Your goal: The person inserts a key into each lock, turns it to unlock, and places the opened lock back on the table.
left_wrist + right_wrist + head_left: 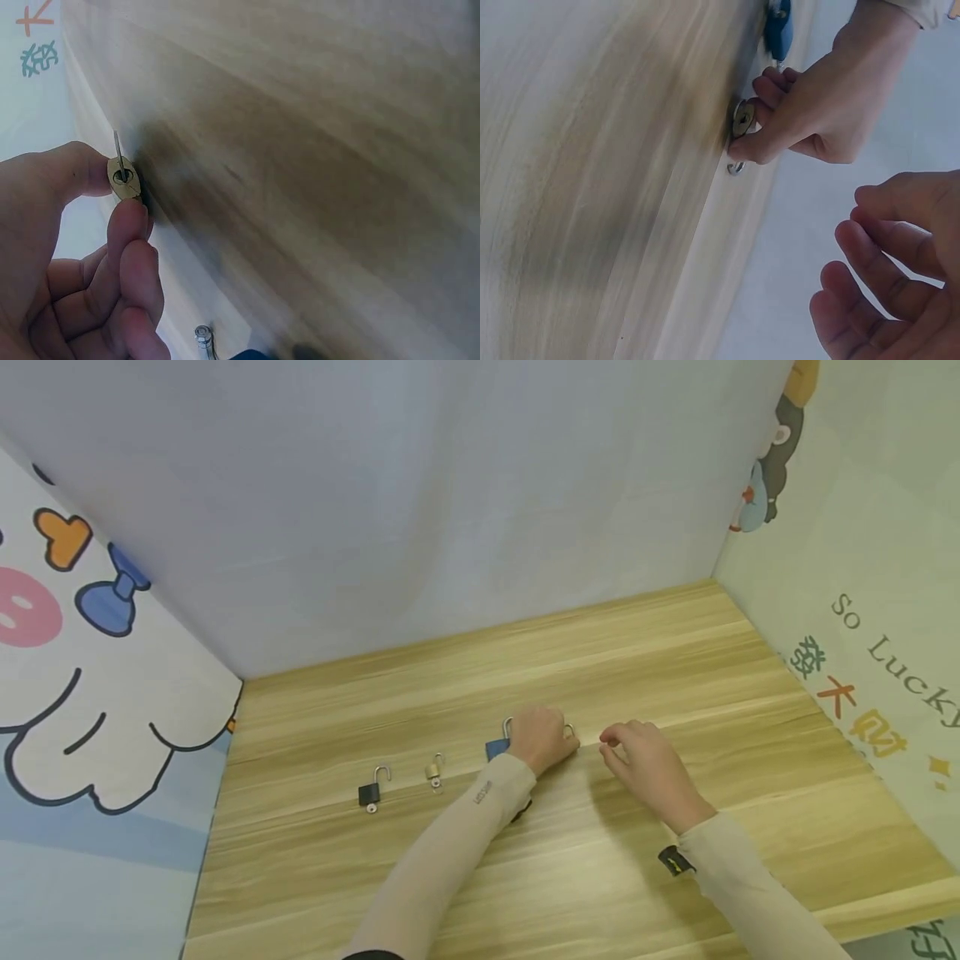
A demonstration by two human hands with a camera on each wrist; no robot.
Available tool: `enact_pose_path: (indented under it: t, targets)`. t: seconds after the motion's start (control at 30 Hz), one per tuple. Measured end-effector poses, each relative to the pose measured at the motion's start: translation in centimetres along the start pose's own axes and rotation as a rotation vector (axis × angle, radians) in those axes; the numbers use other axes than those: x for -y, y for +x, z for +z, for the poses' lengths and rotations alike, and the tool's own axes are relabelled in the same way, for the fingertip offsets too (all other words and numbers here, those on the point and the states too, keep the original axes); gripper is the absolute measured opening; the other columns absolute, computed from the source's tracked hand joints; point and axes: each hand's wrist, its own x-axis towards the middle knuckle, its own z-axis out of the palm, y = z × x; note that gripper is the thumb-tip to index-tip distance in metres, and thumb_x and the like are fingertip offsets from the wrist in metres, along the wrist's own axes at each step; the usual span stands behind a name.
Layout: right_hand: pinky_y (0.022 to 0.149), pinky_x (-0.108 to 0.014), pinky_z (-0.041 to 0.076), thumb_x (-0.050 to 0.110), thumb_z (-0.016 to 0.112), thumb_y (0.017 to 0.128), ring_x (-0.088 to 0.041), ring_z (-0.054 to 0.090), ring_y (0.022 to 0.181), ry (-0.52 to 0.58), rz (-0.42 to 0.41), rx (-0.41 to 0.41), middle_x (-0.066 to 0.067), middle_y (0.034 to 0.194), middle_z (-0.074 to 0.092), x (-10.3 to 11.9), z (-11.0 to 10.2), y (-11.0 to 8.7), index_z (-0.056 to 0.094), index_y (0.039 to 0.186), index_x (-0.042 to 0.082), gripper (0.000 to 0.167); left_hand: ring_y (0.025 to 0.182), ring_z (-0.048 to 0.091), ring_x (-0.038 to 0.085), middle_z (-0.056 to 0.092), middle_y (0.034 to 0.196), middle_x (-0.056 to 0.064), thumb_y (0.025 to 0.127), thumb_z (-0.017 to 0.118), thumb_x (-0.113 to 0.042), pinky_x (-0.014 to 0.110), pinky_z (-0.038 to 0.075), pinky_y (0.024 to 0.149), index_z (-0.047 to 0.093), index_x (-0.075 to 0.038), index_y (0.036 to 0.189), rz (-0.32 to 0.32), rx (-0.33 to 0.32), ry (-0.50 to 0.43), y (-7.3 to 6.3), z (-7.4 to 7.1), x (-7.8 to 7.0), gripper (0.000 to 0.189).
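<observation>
My left hand [537, 742] pinches a brass padlock [126, 186] between thumb and fingers, low over the table. A key [119, 150] stands in its keyway in the left wrist view. Its shackle [736, 168] pokes out past the thumb in the right wrist view. Just left of that hand lies a blue padlock [496, 749] with its shackle raised, partly hidden by the hand. My right hand [651, 770] hovers to the right, apart from the brass padlock. Its fingers are loosely bent, with nothing visible between them.
On the wooden table [315, 877], a black padlock [368, 794] and a small brass padlock [432, 772] lie further left, both with raised shackles and keys. A pale wall [450, 527] borders the back, and printed panels stand at both sides.
</observation>
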Motion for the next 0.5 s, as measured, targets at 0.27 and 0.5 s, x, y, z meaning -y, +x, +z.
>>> enact_pose_path:
  t: [0.27, 0.5]
  targets:
    - [0.068, -0.036, 0.052, 0.006, 0.073, 0.089, -0.026, 0.06, 0.081, -0.073, -0.089, -0.04, -0.009, 0.091, 0.066, -0.2, 0.4, 0.1, 0.069, 0.099, 0.001, 0.012, 0.042, 0.023, 0.008, 0.025, 0.047, -0.007, 0.091, 0.063, -0.053, 0.025, 0.022, 0.037, 0.036, -0.019, 0.053, -0.06, 0.056, -0.012, -0.3, 0.1, 0.4, 0.058]
    - [0.069, -0.039, 0.054, 0.006, 0.071, 0.091, -0.029, 0.061, 0.085, -0.061, -0.071, -0.031, -0.012, 0.094, 0.066, -0.7, -0.2, 0.3, 0.068, 0.102, -0.002, 0.014, 0.04, 0.028, 0.006, 0.031, 0.048, -0.008, 0.095, 0.054, -0.061, 0.022, 0.026, 0.036, 0.041, -0.018, 0.057, -0.08, 0.097, -0.115, -1.2, -1.5, 1.8, 0.059]
